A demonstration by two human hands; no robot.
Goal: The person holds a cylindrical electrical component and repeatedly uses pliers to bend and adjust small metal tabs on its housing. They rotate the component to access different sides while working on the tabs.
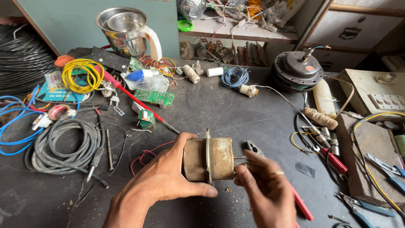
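My left hand (162, 179) grips a small round electric motor (210, 159) with a rusty tan metal casing, held on its side above the dark workbench (219, 105). The motor's short shaft points right. My right hand (263, 188), with a ring on one finger, pinches that shaft between thumb and fingertips. Thin red wires (145, 155) trail from the motor's left side onto the bench. Pliers with red handles (301, 204) lie under my right hand, their jaws showing just behind the shaft.
Grey cable coil (63, 147), blue wires (12, 126), yellow wire coil (82, 74), red screwdriver (135, 99) and green circuit boards (155, 97) lie left. A steel mixer jar (126, 31) stands behind. A black fan motor (297, 69), twine spool (320, 118) and several pliers (358, 204) are right.
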